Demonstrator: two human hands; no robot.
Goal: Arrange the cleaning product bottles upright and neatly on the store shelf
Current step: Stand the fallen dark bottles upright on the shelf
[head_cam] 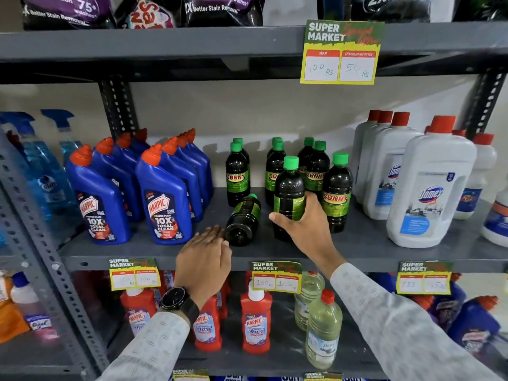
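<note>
Several dark Sunny bottles with green caps stand on the grey middle shelf (357, 243). My right hand (305, 224) grips one upright Sunny bottle (288, 193) around its lower half, at the front of the group. Another Sunny bottle (243, 218) lies on its side, base toward me, just left of the held one. My left hand (204, 257), with a watch on its wrist, hovers at the shelf's front edge, fingers together and touching or nearly touching the lying bottle's base. It holds nothing.
Blue Harpic bottles (165, 199) stand in rows to the left, white Domex bottles (428, 185) to the right. Blue spray bottles (41, 166) sit far left. Price tags (276, 276) hang on the shelf lip. Red Harpic bottles (255, 320) fill the shelf below.
</note>
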